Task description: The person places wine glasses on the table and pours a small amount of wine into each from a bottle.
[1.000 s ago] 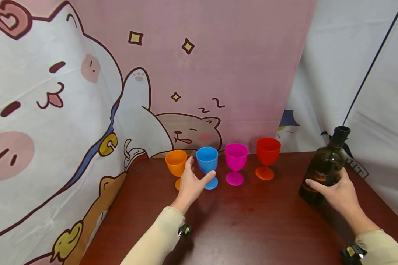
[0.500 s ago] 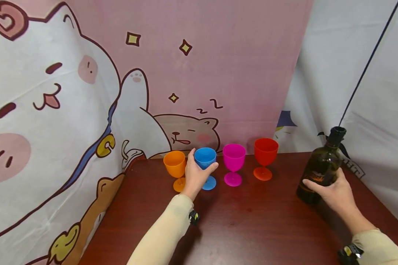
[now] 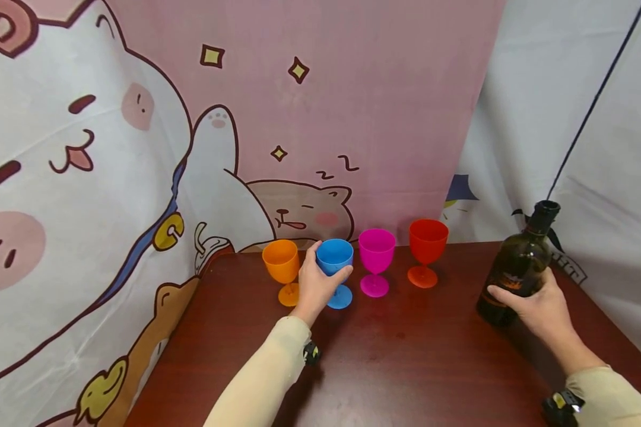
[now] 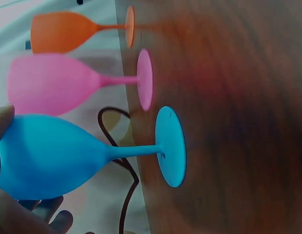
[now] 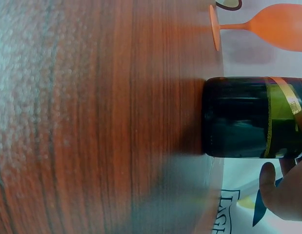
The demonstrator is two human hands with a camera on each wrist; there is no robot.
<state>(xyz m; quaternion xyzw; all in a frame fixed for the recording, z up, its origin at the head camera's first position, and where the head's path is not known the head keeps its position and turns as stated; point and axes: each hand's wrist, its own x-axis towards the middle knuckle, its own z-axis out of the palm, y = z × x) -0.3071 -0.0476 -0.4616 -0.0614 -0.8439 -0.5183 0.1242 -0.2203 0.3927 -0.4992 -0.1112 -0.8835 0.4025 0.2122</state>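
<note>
My left hand [image 3: 316, 286] grips the bowl of a blue plastic goblet [image 3: 336, 261], thumb on the near side. In the left wrist view the goblet's stem and round foot [image 4: 171, 146] stick out below the fingers; whether the foot touches the table I cannot tell. On the right, my right hand [image 3: 542, 308] holds a dark glass bottle [image 3: 520, 264] round its body. The bottle's neck points up, and its label is partly covered by the hand. An orange goblet [image 3: 281, 264] stands left of the blue one; a magenta goblet [image 3: 377, 252] and a red goblet [image 3: 428, 243] stand right.
The dark red-brown wooden table [image 3: 395, 356] ends at a cloth backdrop [image 3: 395, 118] printed with cartoon cats, just behind the goblets. A white cloth [image 3: 598, 178] with a dark cord [image 3: 598, 101] hangs at the right edge.
My left hand has moved right from between the orange and blue goblets and closed round the blue one, which has shifted slightly. The right hand and bottle have stayed nearly in place.
</note>
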